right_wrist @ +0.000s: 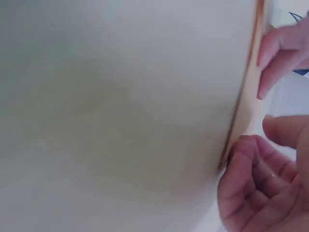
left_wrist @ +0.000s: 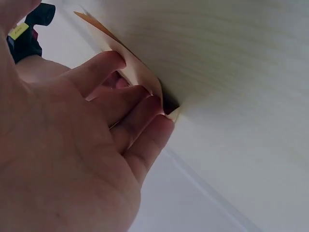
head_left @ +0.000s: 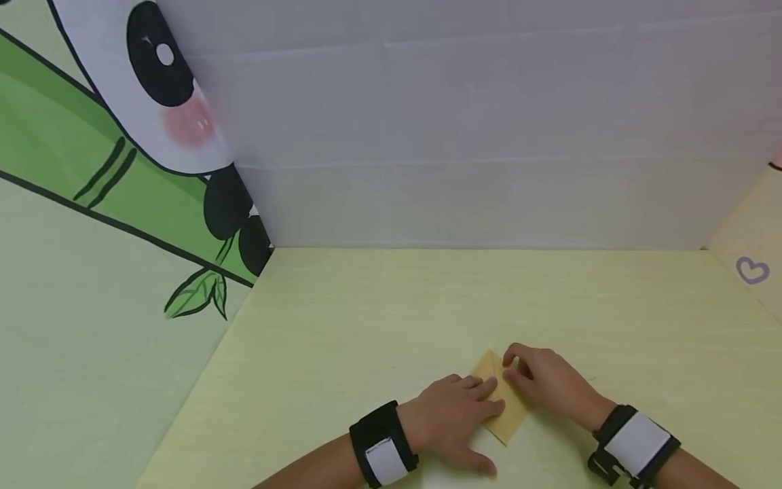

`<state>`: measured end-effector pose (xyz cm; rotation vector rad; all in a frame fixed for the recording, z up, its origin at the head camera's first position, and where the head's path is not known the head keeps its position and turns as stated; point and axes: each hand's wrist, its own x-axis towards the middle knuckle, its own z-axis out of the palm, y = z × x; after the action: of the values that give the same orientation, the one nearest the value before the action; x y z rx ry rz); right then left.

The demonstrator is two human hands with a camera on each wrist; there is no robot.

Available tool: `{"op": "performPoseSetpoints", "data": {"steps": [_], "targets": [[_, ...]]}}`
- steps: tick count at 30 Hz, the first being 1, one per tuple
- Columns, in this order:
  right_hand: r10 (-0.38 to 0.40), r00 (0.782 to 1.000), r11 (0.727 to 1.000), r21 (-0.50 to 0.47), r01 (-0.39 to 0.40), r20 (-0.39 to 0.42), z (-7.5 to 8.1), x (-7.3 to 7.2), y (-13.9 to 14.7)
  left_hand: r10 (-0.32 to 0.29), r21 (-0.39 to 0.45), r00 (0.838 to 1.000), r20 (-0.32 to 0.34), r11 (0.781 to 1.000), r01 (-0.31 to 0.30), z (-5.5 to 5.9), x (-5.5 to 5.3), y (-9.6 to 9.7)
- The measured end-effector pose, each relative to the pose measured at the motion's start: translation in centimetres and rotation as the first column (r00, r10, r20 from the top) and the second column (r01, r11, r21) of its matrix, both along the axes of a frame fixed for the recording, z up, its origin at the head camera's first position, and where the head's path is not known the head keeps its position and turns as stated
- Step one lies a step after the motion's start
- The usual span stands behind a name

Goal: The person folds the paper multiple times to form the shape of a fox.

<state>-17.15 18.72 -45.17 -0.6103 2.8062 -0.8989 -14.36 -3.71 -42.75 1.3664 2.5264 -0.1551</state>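
A small folded piece of yellow-brown paper (head_left: 508,420) lies on the table, a crease running down from its pointed upper end. My left hand (head_left: 455,415) rests on it with spread fingers, its fingertips pressing the paper. In the left wrist view, the folded paper (left_wrist: 140,67) bends up slightly beside those fingertips. At the paper's upper right edge is my right hand (head_left: 550,380), fingers loosely curled and thumb apart from the index finger. The right wrist view shows its curled fingers (right_wrist: 236,174) against the end of the paper (right_wrist: 248,108); their exact contact is partly hidden.
The pale wooden-look table (head_left: 366,319) extends around both hands. A plain whitish backdrop (head_left: 489,136) stands along its far edge. At the left is a printed panel (head_left: 73,305) with a cartoon animal and bamboo; at the right, another with a purple heart (head_left: 753,270).
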Motion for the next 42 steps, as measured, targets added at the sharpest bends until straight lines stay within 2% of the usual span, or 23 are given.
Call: {"op": "performPoseSetpoints", "data": {"steps": [5,12,17,21,25,28,37,42], "targets": [[-0.095,0.995,0.995,0.006,0.095,0.019,-0.2,-1.3,-1.3,0.017,-0.02,0.999,0.029,1.0,-0.017,0.1,0.2,0.1],[-0.225,0.973,0.972,0.074,0.221,0.049,-0.1,-2.5,-2.6,-0.007,-0.029,1.0,-0.021,1.0,0.006,0.0,0.5,0.1],[-0.271,0.959,0.955,0.149,0.257,0.08,0.0,-2.9,-3.0,-0.031,-0.033,0.998,-0.047,0.999,0.029,0.2,0.6,0.1],[-0.24,0.967,0.965,0.128,0.229,0.083,0.3,-3.2,-3.1,-0.026,-0.032,0.999,-0.035,0.999,0.025,0.3,0.7,0.3],[-0.191,0.975,0.98,0.079,0.183,0.115,0.6,-3.3,-3.2,-0.002,-0.048,1.0,0.013,0.999,0.002,0.3,0.7,0.6],[-0.188,0.973,0.981,0.073,0.179,0.134,0.7,-3.2,-3.4,0.01,-0.073,0.999,0.035,0.997,-0.008,0.3,0.8,0.8],[-0.193,0.975,0.976,0.124,0.178,0.113,0.4,-3.4,-3.7,0.001,-0.1,1.0,-0.01,0.995,-0.002,0.1,1.3,0.8],[-0.145,0.975,0.987,0.096,0.131,0.167,0.5,-3.9,-3.2,0.012,-0.086,1.0,0.008,0.996,-0.011,0.0,1.3,0.8]]}}
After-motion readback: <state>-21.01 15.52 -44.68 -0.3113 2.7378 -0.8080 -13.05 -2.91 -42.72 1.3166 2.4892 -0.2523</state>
